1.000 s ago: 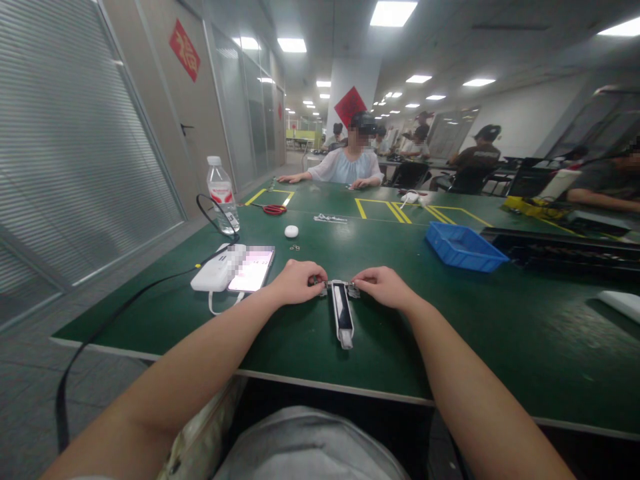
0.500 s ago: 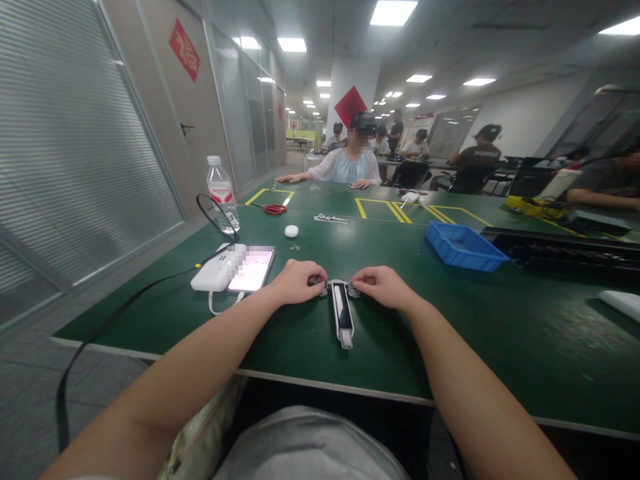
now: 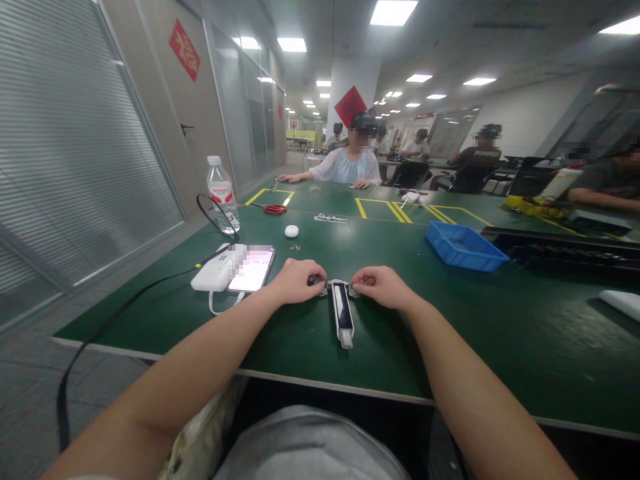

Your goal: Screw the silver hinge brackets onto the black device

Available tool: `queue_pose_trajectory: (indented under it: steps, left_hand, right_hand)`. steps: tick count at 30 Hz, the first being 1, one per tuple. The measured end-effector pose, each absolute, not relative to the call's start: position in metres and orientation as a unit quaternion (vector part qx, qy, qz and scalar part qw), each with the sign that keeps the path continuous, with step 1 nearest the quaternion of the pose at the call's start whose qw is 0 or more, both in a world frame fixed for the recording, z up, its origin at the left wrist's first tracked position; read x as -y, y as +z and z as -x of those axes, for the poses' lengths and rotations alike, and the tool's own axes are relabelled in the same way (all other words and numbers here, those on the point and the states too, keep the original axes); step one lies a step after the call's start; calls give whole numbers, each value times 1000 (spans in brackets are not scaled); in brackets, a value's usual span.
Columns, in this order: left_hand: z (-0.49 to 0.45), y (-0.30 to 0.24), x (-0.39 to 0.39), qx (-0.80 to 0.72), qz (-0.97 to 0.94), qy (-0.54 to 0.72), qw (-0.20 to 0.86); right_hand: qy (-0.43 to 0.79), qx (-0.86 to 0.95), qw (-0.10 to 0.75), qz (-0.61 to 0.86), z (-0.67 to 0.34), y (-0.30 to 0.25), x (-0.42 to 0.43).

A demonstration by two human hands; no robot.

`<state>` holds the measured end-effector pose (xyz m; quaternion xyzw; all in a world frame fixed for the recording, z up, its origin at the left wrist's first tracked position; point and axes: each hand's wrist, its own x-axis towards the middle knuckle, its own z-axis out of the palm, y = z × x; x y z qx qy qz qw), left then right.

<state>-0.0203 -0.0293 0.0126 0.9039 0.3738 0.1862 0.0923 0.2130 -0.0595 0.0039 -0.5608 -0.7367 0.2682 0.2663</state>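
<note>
A long narrow grey and black device lies on the green table, pointing away from me. My left hand is closed in a pinch on a small metal part at the left of the device's far end. My right hand pinches a matching small metal part on the right side of that end. Both hands rest on the table surface, level with each other.
A phone and white power bank lie left of my hands, with a black cable running off the table. A water bottle, red scissors, a white earbud case and a blue tray sit farther back. Other people sit at tables beyond.
</note>
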Motion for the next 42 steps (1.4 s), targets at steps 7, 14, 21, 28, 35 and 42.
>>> queue_pose_trajectory:
  steps: [7, 14, 21, 28, 35, 42]
  left_hand:
    - [20, 14, 31, -381, -903, 179, 91]
    - [19, 16, 32, -390, -899, 178, 89]
    - [19, 16, 32, -393, -899, 174, 87]
    - [19, 16, 32, -385, -901, 176, 90]
    - [19, 15, 31, -375, -904, 182, 88]
    - [20, 15, 31, -370, -907, 184, 84]
  right_hand:
    - [261, 737, 271, 561, -213, 5, 60]
    - [247, 733, 273, 572, -212, 8, 61]
    - [270, 719, 291, 571, -211, 7, 60]
    - [295, 701, 311, 569, -210, 5, 59]
    - [314, 692, 322, 564, -213, 1, 56]
    - [335, 691, 320, 555, -212, 0, 56]
